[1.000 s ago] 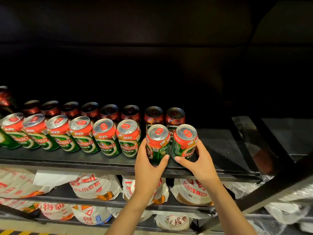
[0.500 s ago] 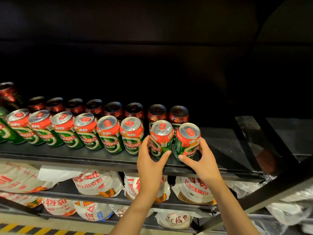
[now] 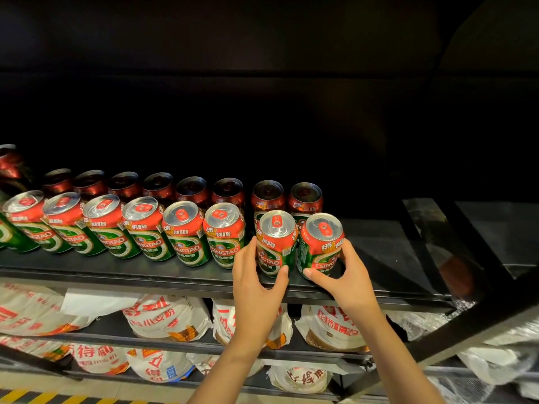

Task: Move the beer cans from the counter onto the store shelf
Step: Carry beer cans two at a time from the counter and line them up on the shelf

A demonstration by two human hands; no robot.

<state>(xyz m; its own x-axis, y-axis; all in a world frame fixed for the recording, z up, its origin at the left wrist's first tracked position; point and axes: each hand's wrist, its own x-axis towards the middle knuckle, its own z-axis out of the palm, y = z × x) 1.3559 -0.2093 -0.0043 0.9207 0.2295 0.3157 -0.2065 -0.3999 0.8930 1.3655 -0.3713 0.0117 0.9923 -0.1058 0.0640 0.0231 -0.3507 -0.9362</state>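
The left hand curls round one upright beer can, thumb at its 5 o'clock; the right hand wraps a second can just beside it. Both stand on the dark shelf, ending the front row. Labels read "TSINGTAO".
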